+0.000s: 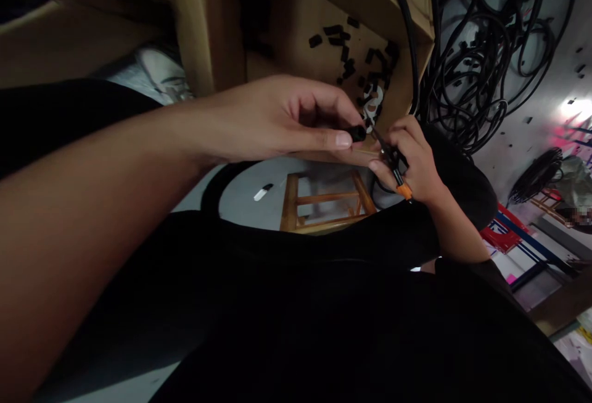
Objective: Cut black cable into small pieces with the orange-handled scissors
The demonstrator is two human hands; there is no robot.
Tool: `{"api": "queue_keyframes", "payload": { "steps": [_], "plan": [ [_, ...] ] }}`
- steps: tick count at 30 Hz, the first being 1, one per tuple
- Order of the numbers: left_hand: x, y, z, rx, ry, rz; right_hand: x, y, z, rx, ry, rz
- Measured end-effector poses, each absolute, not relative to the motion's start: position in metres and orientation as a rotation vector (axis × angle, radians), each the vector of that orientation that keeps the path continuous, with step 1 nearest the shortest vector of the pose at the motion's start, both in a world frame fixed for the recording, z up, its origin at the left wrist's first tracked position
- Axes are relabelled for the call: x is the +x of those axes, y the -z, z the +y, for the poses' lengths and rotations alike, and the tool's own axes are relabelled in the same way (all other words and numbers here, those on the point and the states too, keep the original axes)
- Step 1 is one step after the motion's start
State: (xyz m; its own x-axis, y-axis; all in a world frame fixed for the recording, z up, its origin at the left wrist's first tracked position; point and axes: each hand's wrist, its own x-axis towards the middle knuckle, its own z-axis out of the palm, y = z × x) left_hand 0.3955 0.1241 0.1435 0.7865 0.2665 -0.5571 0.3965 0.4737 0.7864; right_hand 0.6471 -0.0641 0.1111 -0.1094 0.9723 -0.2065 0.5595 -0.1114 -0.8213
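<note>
My left hand is closed, pinching a short piece of black tube between thumb and fingers, its hollow end facing right. Just to the right, my right hand is wrapped round a pointed scissors-like hand tool with black and orange handles. The tool's metal tip is close to the tube's end; whether they touch I cannot tell. Behind both hands, several short black pieces lie scattered in a cardboard box, along with a white flat part.
Tangled black cable lies on the floor to the right, and one length runs over the box edge. A wooden stool and a small black-and-white object are below my hands. A red and blue frame stands at the far right.
</note>
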Motion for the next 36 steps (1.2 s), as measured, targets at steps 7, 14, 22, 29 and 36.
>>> {"api": "queue_keyframes", "payload": {
  "steps": [7,14,22,29,36],
  "plan": [
    [0.41,-0.15,0.118,0.998,-0.073,0.981,0.668,-0.116,-0.063,-1.72,-1.231,-1.675],
    [0.425,-0.145,0.112,0.872,-0.127,1.181,0.653,-0.114,-0.067,-1.816,-1.26,-1.668],
    [0.433,-0.139,0.099,1.019,-0.172,1.178,0.654,-0.116,-0.06,-1.844,-1.252,-1.641],
    [0.437,-0.146,0.097,1.028,-0.207,1.19,0.653,-0.111,-0.059,-1.827,-1.251,-1.64],
    [0.437,-0.147,0.098,1.223,-0.141,1.2,0.648,-0.106,-0.06,-1.905,-1.181,-1.6]
  ]
}}
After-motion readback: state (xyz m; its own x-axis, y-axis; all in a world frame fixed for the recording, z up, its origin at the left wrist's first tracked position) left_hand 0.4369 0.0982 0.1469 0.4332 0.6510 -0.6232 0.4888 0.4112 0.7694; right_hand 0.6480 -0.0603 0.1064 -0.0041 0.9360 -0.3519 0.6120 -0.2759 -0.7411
